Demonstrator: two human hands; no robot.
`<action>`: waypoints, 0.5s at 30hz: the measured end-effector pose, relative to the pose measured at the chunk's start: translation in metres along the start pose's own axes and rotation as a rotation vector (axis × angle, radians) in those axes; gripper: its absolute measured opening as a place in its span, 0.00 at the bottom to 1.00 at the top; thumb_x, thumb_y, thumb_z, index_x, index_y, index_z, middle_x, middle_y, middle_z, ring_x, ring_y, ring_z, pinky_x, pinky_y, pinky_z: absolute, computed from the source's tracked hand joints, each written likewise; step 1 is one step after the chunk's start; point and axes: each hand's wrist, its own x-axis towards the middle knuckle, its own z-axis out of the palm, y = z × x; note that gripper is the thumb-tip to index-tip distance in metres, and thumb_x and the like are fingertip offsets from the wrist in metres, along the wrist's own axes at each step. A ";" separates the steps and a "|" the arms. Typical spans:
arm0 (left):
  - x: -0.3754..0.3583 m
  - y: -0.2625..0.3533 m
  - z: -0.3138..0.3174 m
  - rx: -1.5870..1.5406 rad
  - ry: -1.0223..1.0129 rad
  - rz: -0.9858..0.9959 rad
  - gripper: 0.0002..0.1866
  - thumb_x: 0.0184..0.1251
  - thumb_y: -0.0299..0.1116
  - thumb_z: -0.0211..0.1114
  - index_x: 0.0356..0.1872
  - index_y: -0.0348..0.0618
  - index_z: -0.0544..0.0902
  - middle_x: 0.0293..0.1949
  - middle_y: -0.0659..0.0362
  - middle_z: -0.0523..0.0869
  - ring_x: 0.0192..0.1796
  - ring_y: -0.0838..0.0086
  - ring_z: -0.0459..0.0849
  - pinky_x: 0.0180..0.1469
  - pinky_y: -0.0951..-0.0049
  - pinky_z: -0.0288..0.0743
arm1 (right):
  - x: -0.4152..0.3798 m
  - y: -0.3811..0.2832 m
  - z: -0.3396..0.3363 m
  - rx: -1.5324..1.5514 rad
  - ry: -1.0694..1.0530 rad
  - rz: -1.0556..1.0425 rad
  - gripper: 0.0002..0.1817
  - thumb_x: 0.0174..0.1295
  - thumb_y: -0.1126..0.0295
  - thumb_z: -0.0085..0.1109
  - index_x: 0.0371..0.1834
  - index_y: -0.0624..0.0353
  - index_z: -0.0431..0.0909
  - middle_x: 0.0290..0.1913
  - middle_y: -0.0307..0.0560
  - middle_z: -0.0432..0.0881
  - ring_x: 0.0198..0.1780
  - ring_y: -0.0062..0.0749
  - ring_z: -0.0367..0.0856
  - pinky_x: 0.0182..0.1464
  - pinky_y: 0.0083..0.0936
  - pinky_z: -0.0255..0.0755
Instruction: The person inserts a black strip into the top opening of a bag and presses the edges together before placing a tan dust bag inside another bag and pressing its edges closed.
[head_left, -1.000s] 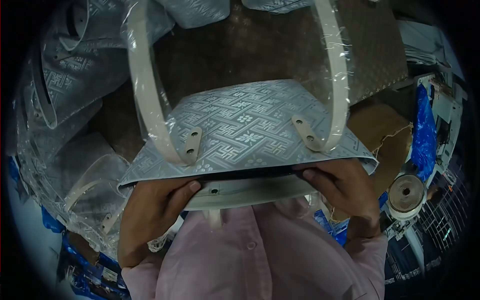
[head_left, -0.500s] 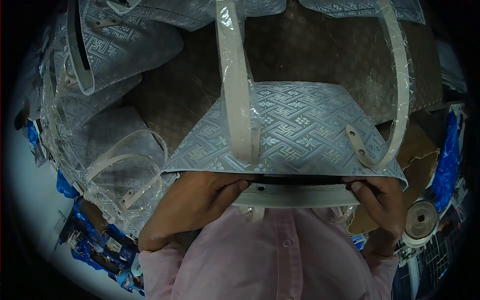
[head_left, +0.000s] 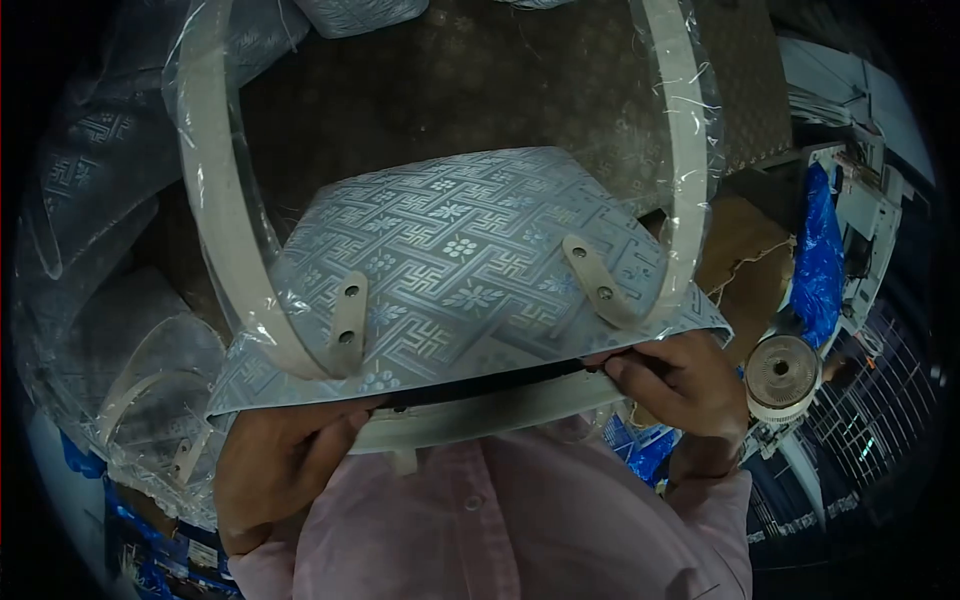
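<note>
A silver-blue patterned handbag (head_left: 460, 245) lies across my lap side of the table, its mouth toward my body. Its pale near rim (head_left: 480, 420) is parted slightly from the patterned panel, leaving a dark slit. My left hand (head_left: 285, 465) is closed on the left end of the mouth, thumb on the near rim. At the right end, my right hand (head_left: 685, 390) pinches the rim the same way, fingers partly hidden inside. A cream handle (head_left: 215, 170) in clear plastic arches away over the panel, fixed by riveted tabs (head_left: 347, 320).
More patterned bags (head_left: 90, 160) in plastic lie at the left, one with cream handles (head_left: 150, 385). A brown patterned table surface (head_left: 430, 100) extends behind. To the right are a small round fan (head_left: 782, 370), blue plastic (head_left: 820, 260) and brown cardboard (head_left: 740, 245).
The bag and both hands sit further left in view, and the bag is tilted with its right end higher. The handle's left side has spread leftward, baring the left riveted tab.
</note>
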 end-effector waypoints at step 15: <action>-0.019 0.004 -0.010 0.253 0.064 0.406 0.21 0.61 0.41 0.61 0.52 0.40 0.79 0.44 0.48 0.83 0.47 0.56 0.81 0.49 0.67 0.74 | -0.031 0.016 -0.016 -0.181 0.115 -0.299 0.18 0.52 0.78 0.56 0.48 0.59 0.79 0.40 0.52 0.82 0.44 0.43 0.81 0.45 0.32 0.73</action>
